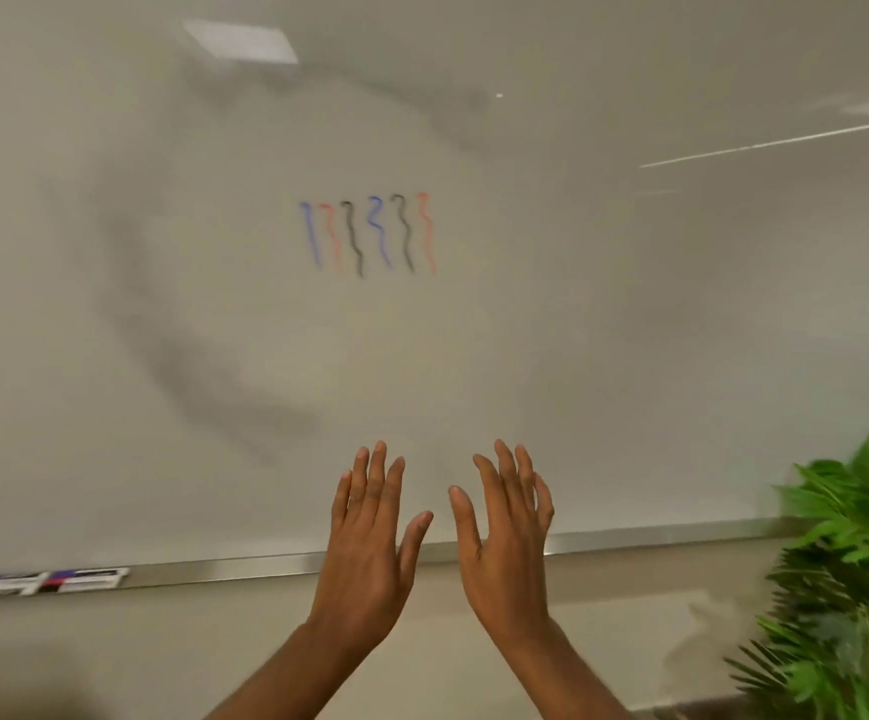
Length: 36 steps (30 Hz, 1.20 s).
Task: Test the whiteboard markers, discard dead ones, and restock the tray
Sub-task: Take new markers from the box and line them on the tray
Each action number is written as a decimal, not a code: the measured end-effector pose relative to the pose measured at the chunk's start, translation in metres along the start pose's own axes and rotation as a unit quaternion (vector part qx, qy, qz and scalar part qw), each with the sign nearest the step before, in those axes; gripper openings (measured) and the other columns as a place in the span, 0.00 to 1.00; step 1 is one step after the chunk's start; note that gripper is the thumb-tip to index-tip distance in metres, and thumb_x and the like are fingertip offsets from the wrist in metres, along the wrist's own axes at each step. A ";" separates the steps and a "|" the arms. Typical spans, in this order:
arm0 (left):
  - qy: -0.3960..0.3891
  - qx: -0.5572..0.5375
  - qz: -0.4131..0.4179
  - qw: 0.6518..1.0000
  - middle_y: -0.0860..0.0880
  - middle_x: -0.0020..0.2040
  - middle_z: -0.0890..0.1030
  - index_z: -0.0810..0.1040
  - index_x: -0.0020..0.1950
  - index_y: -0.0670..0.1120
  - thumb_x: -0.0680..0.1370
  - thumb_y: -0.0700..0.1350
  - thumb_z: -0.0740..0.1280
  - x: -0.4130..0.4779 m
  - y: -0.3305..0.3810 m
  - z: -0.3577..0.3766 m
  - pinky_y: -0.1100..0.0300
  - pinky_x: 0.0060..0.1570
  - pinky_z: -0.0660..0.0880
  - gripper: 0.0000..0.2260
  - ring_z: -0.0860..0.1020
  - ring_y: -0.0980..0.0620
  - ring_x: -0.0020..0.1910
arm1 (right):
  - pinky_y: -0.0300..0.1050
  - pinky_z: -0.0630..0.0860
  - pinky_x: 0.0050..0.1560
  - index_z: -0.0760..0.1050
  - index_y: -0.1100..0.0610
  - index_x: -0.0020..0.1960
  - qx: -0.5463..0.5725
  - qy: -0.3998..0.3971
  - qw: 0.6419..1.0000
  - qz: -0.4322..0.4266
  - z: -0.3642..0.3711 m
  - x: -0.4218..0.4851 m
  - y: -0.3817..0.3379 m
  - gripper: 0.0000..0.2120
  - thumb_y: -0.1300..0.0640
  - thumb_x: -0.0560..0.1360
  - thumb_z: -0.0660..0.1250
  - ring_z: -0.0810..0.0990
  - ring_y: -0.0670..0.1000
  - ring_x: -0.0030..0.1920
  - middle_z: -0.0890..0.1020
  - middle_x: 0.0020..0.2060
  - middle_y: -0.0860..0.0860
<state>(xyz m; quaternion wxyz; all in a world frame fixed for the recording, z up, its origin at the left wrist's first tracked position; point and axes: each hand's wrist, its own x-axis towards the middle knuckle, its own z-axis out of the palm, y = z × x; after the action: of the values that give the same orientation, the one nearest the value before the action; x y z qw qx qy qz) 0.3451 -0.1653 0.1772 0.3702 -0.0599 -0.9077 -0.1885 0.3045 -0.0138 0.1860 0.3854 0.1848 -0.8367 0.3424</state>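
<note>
A white whiteboard (630, 330) fills nearly the whole view, glossy enough to reflect a ceiling light (240, 41) near its top, with a plain beige wall (162, 657) below it. In front of its lower middle the left hand (365, 553) and the right hand (505, 548) are raised side by side, backs toward the camera, apart from each other. Each grip is apart, with the fingers straight and slightly spread and the thumbs angled inward, holding nothing. Whether the fingertips touch the board cannot be told. Behind the wrists runs the metal tray (240, 568) along the board's bottom edge. At its far left end lie the markers (43, 582), end to end and side by side, white-bodied with blue, red and black parts, too blurred to count. Well above the hands six wavy test lines (367, 236) stand in a row: blue, red, black, blue, black, red. A green leafy plant (848, 574) sits at the lower right, blurred.
</note>
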 end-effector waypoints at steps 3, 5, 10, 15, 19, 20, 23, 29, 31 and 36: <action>0.023 0.016 -0.011 1.000 0.48 0.84 0.48 0.53 0.83 0.46 0.85 0.56 0.52 -0.010 -0.037 -0.051 0.49 0.79 0.46 0.28 0.45 0.49 0.83 | 0.58 0.57 0.77 0.72 0.54 0.71 0.024 0.009 0.999 -0.030 0.021 0.005 -0.059 0.21 0.45 0.82 0.59 0.55 0.50 0.80 0.67 0.76 0.51; 0.038 0.028 -0.022 0.999 0.49 0.84 0.48 0.52 0.83 0.46 0.86 0.57 0.52 -0.016 -0.058 -0.081 0.49 0.79 0.46 0.28 0.45 0.49 0.83 | 0.58 0.57 0.77 0.72 0.54 0.70 0.038 0.012 0.998 -0.046 0.035 0.007 -0.093 0.21 0.45 0.82 0.59 0.56 0.50 0.79 0.67 0.76 0.51; 0.075 0.070 -0.058 0.993 0.48 0.84 0.48 0.53 0.83 0.46 0.86 0.57 0.52 -0.036 -0.118 -0.148 0.49 0.79 0.47 0.28 0.45 0.49 0.83 | 0.60 0.58 0.76 0.73 0.56 0.70 0.083 0.010 0.993 -0.077 0.075 0.006 -0.178 0.23 0.43 0.82 0.57 0.56 0.51 0.79 0.68 0.75 0.53; 0.102 0.119 -0.109 0.982 0.48 0.84 0.47 0.52 0.83 0.46 0.86 0.56 0.54 -0.062 -0.168 -0.192 0.52 0.80 0.44 0.28 0.44 0.50 0.83 | 0.60 0.58 0.76 0.72 0.56 0.70 0.127 -0.011 0.986 -0.107 0.118 0.004 -0.238 0.22 0.45 0.81 0.59 0.56 0.52 0.80 0.67 0.76 0.53; 0.109 0.170 -0.162 0.966 0.49 0.84 0.45 0.51 0.83 0.47 0.86 0.56 0.55 -0.086 -0.213 -0.218 0.53 0.80 0.41 0.29 0.43 0.50 0.83 | 0.60 0.58 0.75 0.70 0.56 0.71 0.177 -0.038 0.977 -0.114 0.161 -0.002 -0.277 0.22 0.46 0.81 0.61 0.54 0.52 0.80 0.66 0.76 0.53; 0.109 0.179 -0.175 0.962 0.49 0.84 0.45 0.51 0.83 0.47 0.86 0.56 0.55 -0.091 -0.223 -0.223 0.53 0.80 0.41 0.29 0.43 0.50 0.83 | 0.61 0.59 0.75 0.70 0.55 0.71 0.187 -0.046 0.974 -0.116 0.171 -0.004 -0.284 0.22 0.46 0.81 0.61 0.54 0.51 0.80 0.66 0.76 0.53; 0.110 0.217 -0.221 0.944 0.49 0.84 0.45 0.51 0.83 0.47 0.86 0.58 0.52 -0.106 -0.258 -0.233 0.52 0.80 0.42 0.29 0.42 0.51 0.82 | 0.61 0.59 0.74 0.71 0.56 0.70 0.222 -0.073 0.964 -0.126 0.211 -0.007 -0.302 0.21 0.47 0.81 0.62 0.55 0.51 0.80 0.67 0.76 0.53; 0.112 0.279 -0.296 0.906 0.49 0.84 0.45 0.50 0.83 0.48 0.85 0.58 0.53 -0.121 -0.315 -0.239 0.52 0.80 0.42 0.29 0.42 0.52 0.82 | 0.62 0.60 0.73 0.72 0.56 0.69 0.276 -0.115 0.943 -0.146 0.290 0.003 -0.322 0.20 0.48 0.81 0.62 0.57 0.52 0.79 0.69 0.75 0.54; 0.106 0.293 -0.310 0.899 0.48 0.84 0.45 0.50 0.83 0.47 0.85 0.58 0.52 -0.121 -0.327 -0.240 0.52 0.80 0.42 0.29 0.42 0.51 0.82 | 0.62 0.60 0.73 0.72 0.56 0.69 0.288 -0.130 0.937 -0.150 0.307 0.005 -0.328 0.20 0.47 0.81 0.61 0.57 0.52 0.79 0.69 0.75 0.54; 0.101 0.325 -0.365 0.867 0.48 0.84 0.44 0.49 0.83 0.47 0.85 0.59 0.51 -0.124 -0.357 -0.236 0.52 0.80 0.40 0.30 0.41 0.51 0.82 | 0.60 0.59 0.74 0.72 0.55 0.69 0.320 -0.179 0.912 -0.182 0.354 0.002 -0.344 0.22 0.44 0.82 0.58 0.57 0.52 0.79 0.68 0.75 0.53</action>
<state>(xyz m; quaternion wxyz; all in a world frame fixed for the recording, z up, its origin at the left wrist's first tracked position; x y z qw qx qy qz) 0.4986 -0.5814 0.1395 0.3630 0.4190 -0.8322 -0.0101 0.3166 -0.5075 0.1698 0.2046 0.5056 -0.6895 0.4766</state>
